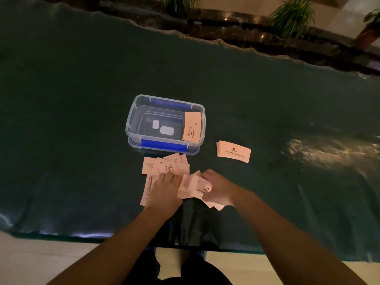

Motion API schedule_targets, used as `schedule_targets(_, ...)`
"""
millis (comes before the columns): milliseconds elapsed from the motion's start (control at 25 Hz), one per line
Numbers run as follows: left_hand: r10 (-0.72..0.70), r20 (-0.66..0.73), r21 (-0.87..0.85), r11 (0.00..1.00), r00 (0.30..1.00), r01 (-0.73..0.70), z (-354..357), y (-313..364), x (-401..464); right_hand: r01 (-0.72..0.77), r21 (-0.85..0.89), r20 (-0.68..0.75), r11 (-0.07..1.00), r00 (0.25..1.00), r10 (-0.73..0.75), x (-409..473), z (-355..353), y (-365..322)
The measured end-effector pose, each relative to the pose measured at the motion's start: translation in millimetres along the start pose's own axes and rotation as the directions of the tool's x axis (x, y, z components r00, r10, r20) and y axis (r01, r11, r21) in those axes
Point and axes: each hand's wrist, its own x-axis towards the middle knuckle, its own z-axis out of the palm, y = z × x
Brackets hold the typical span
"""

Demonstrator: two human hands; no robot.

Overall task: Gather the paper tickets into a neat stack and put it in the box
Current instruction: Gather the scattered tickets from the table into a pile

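Note:
A clear plastic box with blue clips stands open in the middle of the table, and one stack of pink tickets leans against its right inner wall. Loose pink paper tickets lie scattered just in front of the box. My left hand presses flat on some of them. My right hand grips a fanned bunch of tickets beside the left hand. A separate neat ticket stack lies to the right of the box.
A dark green cloth covers the table, whose near edge runs just before my body. Beyond the far edge there is a dark ledge with potted plants. Two white labels show on the box floor.

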Motion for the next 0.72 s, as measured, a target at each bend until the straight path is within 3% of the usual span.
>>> schedule_targets(160,0.021,-0.029,-0.125,0.992,0.999,-0.024,-1.8,1.6,-3.5,0.109,-0.238,0.031,0.965,0.994,-0.105,5.9,11.3,-9.3)
schedule_targets(280,-0.013,-0.050,-0.170,0.985,0.999,0.004,-2.1,1.2,-7.9,0.100,-0.230,0.022,0.968,0.995,-0.097,3.6,15.4,-5.7)
schedule_targets(400,-0.030,-0.034,-0.165,0.986,0.999,0.025,-3.8,-1.7,-7.8,0.007,0.041,-0.046,0.999,0.999,-0.005,-4.6,11.7,4.3)
schedule_targets(480,-0.067,-0.012,-0.150,0.987,0.998,0.064,-5.3,-0.6,-5.1,-0.075,0.287,-0.108,0.955,0.988,0.110,-10.2,8.3,11.3)
schedule_targets(600,-0.117,-0.003,-0.094,0.989,0.993,0.116,-6.9,9.2,-0.8,-0.186,0.628,-0.103,0.756,0.943,0.318,-15.5,15.6,14.2)
schedule_targets(720,-0.114,0.040,-0.103,0.988,0.993,0.118,-2.8,20.7,0.4,-0.167,0.882,-0.065,0.441,0.884,0.463,-12.9,39.0,11.2)
